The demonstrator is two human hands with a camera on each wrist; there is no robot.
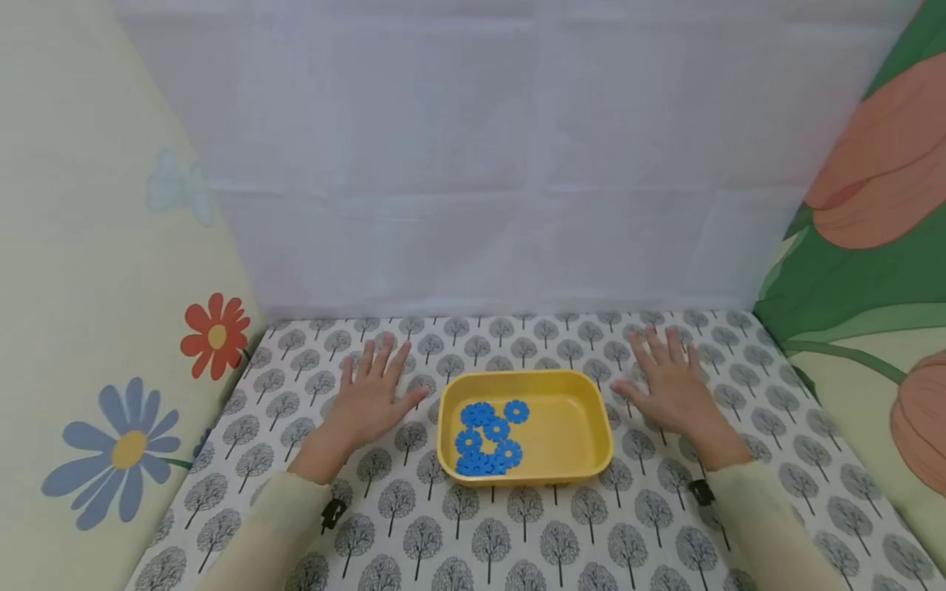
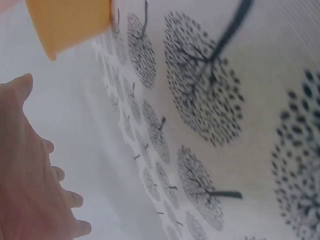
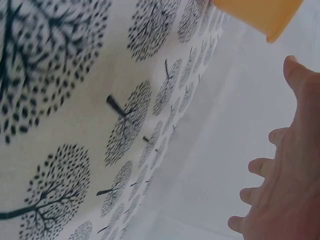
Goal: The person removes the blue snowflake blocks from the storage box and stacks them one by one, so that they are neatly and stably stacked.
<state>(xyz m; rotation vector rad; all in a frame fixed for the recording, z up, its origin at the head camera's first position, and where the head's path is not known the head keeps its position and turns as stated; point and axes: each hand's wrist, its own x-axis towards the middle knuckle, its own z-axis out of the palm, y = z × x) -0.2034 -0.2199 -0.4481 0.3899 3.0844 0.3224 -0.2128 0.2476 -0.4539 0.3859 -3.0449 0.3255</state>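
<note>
A yellow tray (image 1: 565,435) stands on the table between my two hands. Several blue flower-shaped discs (image 1: 496,428) lie in its left half, some overlapping. To the left of the tray is my left hand (image 1: 369,402), palm down with fingers spread and nothing held. My right hand (image 1: 672,394) is on the other side, also palm down, its fingers spread and holding nothing. In the left wrist view the tray (image 2: 75,25) shows at the top beyond the thumb. The right wrist view has a corner of the tray (image 3: 265,15) above the thumb.
A white cloth with printed trees (image 1: 525,542) covers the table. Behind it hangs a plain white sheet (image 1: 473,164). Flower-patterned fabric (image 1: 96,287) borders the left side, and a large tulip print (image 1: 879,271) borders the right.
</note>
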